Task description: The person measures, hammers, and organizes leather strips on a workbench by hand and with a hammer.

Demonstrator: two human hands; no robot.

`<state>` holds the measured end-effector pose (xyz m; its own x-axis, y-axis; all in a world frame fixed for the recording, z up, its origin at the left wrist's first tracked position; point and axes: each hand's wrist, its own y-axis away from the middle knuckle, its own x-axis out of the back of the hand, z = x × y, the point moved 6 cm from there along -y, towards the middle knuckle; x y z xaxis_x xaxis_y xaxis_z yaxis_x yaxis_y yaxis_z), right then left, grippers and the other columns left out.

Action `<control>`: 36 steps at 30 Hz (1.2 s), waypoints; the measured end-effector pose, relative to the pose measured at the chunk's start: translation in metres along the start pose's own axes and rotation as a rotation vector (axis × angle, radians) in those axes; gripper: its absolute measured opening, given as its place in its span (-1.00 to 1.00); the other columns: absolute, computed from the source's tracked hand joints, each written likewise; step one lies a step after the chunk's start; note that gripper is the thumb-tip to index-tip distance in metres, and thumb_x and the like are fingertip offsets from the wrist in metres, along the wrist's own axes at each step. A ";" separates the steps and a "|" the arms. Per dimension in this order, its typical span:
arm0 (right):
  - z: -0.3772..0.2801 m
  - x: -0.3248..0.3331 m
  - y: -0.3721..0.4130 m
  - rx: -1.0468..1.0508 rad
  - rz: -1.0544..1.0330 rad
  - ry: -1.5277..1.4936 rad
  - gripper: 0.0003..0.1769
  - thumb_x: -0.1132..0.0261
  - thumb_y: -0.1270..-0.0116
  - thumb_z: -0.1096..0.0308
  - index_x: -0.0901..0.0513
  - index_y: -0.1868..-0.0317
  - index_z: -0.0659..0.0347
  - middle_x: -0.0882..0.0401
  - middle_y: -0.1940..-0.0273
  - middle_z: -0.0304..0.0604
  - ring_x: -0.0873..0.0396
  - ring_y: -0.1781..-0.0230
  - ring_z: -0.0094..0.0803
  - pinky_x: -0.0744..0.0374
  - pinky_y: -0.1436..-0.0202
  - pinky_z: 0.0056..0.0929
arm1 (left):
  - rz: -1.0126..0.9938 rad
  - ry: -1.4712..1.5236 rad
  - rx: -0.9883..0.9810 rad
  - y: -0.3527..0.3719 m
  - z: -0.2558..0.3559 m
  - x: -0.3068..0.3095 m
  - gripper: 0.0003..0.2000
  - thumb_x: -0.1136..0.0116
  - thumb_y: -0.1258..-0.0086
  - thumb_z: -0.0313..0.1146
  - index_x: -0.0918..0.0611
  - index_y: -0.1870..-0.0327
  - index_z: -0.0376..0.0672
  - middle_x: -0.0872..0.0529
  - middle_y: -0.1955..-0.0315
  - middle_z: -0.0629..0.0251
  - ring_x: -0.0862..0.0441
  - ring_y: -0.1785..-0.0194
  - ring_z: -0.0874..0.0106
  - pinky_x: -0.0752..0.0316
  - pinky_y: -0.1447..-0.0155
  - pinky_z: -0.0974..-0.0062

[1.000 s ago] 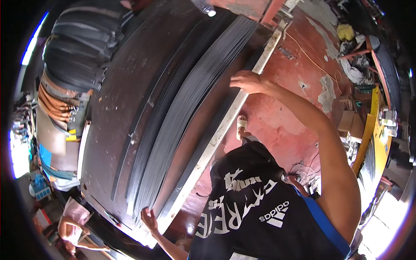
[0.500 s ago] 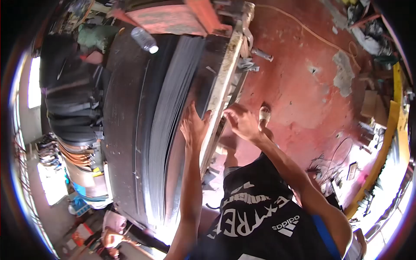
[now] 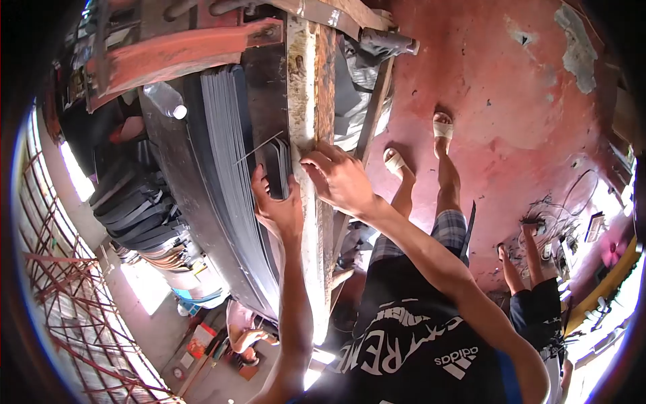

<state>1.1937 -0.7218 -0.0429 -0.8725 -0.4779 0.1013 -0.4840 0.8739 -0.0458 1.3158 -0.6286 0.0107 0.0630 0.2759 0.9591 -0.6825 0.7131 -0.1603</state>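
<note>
Around the lower end of a small bundle of black strips (image 3: pixel 277 158), my left hand (image 3: pixel 281 212) has its thumb and fingers spread apart. The bundle lies on the dark bench top, close to the worn wooden edge (image 3: pixel 303 81). My right hand (image 3: pixel 343 180) is at that edge with curled fingers, thumb and fingertips drawn together; I cannot tell what they hold. A long stack of thin grey-black strips (image 3: pixel 225 128) runs along the bench to the left of my left hand. A thin pale rod (image 3: pixel 259 147) lies across the stack and the bundle.
A clear plastic bottle (image 3: pixel 165 99) lies near a red metal bar (image 3: pixel 182 57). Dark folded material (image 3: pixel 138 209) is piled left of the bench. Another person (image 3: pixel 243 333) is beyond the bench's lower end, and another person's legs (image 3: pixel 521 262) show at right on the red floor (image 3: pixel 484 155).
The view has turned and shifted, showing the wooden edge more upright. My left hand is now at the small strip bundle, and my right hand has come onto the wooden edge.
</note>
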 end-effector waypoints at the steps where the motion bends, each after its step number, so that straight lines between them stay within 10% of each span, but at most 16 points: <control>1: 0.002 -0.001 -0.002 0.001 -0.012 -0.017 -0.89 -0.30 -0.25 0.45 -0.62 0.21 0.23 -0.57 0.27 -0.12 -0.64 0.31 -0.12 -0.61 0.29 -0.21 | -0.003 0.010 0.025 -0.004 0.009 0.003 -0.41 -0.44 -0.02 -0.48 -0.52 -0.16 -0.24 -0.70 0.19 0.03 -0.68 0.19 0.14 -0.56 0.03 0.30; 36: 0.020 -0.002 -0.003 -0.049 0.197 -0.186 -0.70 -0.31 -0.22 0.50 -0.57 0.02 0.20 -0.57 0.33 -0.09 -0.62 0.31 -0.11 -0.58 0.27 -0.24 | -0.075 0.007 -0.059 -0.046 0.042 -0.017 -0.40 -0.38 0.02 -0.60 -0.35 -0.08 -0.40 -0.45 0.03 0.03 -0.54 0.13 0.32 -0.47 -0.01 0.39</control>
<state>1.1956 -0.7257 -0.0628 -0.9491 -0.3022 -0.0892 -0.3036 0.9528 0.0020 1.3154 -0.6930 0.0116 0.1181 0.2248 0.9672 -0.6314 0.7688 -0.1016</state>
